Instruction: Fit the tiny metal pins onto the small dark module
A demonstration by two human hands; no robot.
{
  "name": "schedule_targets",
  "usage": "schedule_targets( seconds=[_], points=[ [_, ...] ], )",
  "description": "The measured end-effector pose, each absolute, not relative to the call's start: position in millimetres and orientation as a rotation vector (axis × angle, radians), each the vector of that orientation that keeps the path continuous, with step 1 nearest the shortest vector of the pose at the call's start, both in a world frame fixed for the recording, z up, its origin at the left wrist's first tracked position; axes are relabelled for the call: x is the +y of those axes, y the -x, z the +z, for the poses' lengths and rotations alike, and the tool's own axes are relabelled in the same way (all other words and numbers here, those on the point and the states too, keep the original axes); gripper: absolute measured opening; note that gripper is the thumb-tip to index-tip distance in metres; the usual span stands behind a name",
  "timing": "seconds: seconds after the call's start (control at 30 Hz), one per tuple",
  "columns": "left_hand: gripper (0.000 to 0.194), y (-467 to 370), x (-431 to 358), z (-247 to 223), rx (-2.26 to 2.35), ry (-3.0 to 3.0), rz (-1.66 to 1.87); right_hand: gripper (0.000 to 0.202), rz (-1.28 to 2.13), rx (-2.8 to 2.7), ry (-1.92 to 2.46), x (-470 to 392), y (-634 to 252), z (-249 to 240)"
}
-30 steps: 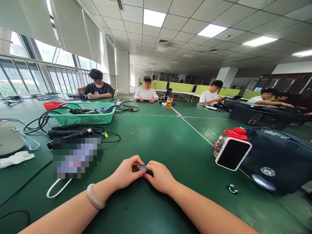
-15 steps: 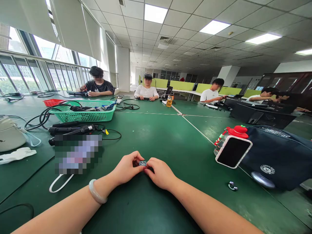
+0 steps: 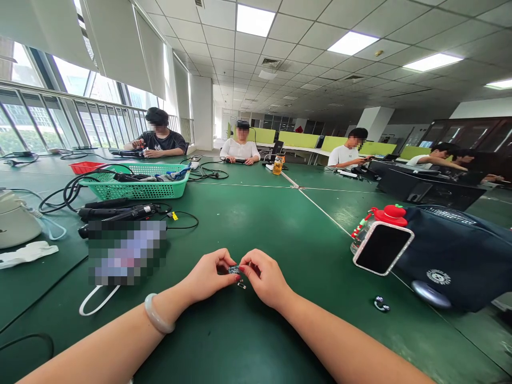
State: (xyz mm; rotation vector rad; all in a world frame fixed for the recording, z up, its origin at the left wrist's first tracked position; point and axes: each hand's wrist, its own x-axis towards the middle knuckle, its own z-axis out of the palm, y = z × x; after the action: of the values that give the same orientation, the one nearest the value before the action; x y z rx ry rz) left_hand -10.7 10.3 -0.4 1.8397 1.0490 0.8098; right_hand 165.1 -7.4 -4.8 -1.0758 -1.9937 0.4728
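Note:
A small dark patterned piece, like a little circuit board (image 3: pixel 233 270), is pinched between the thumb and fingers of my left hand (image 3: pixel 207 277), which wears a pale bangle at the wrist. My right hand (image 3: pixel 265 277) is closed at the right edge of the same piece, its thumb and fingertips pressed together there. Just below the fingertips shows a tiny whitish metallic part (image 3: pixel 241 286); whether it lies on the green table (image 3: pixel 232 341) or hangs from the board, I cannot tell.
Left stand a green basket (image 3: pixel 140 190) of cables, black devices (image 3: pixel 120 213) and a white strap loop. Right are a phone (image 3: pixel 383 248) leaning on a red-lidded bottle, a dark bag (image 3: pixel 460 256) and a small shiny object (image 3: pixel 381 304). Several people sit beyond.
My right hand has risen slightly and its fingers now pinch over the board's right side. The tiny whitish part has come into view below the fingertips.

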Motion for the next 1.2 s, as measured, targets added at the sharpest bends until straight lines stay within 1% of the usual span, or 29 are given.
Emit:
schedule_targets(
  seconds=[0.33, 0.43, 0.57, 0.67, 0.73, 0.8, 0.9, 1.03, 1.1, 1.2],
  points=[
    [0.033, 11, 13, -3, 0.901, -1.600, 0.836, 0.011, 0.442, -2.049, 1.029, -10, -166, -6],
    [0.035, 12, 14, -4, 0.855, -1.506, 0.851, 0.014, 0.352, -2.076, 0.988, -11, -167, -5],
    [0.036, 12, 13, -2, 0.787, -1.376, 0.853, 0.019, 0.148, -2.149, 0.926, -12, -169, -7],
    [0.035, 12, 14, -1, 0.822, -1.420, 0.882, 0.022, 0.082, -2.191, 0.976, -11, -170, -8],
    [0.031, 12, 15, 0, 0.910, -1.546, 0.908, 0.023, 0.088, -2.177, 1.026, -10, -171, -4],
    [0.027, 13, 16, 5, 1.035, -1.710, 0.940, 0.029, 0.102, -2.170, 1.098, -11, -172, 6],
    [0.025, 21, 15, 24, 1.191, -1.888, 0.972, 0.045, 0.130, -2.215, 1.225, -17, -174, 29],
    [0.031, 42, 7, 67, 1.344, -1.973, 1.026, 0.052, 0.022, -2.191, 1.379, -35, -196, 65],
    [0.034, 58, 0, 91, 1.406, -1.994, 1.038, 0.051, -0.075, -2.105, 1.528, -45, -226, 79],
    [0.035, 91, -9, 122, 1.588, -1.922, 1.090, 0.054, -0.291, -1.784, 1.867, -61, -298, 87]
  ],
)
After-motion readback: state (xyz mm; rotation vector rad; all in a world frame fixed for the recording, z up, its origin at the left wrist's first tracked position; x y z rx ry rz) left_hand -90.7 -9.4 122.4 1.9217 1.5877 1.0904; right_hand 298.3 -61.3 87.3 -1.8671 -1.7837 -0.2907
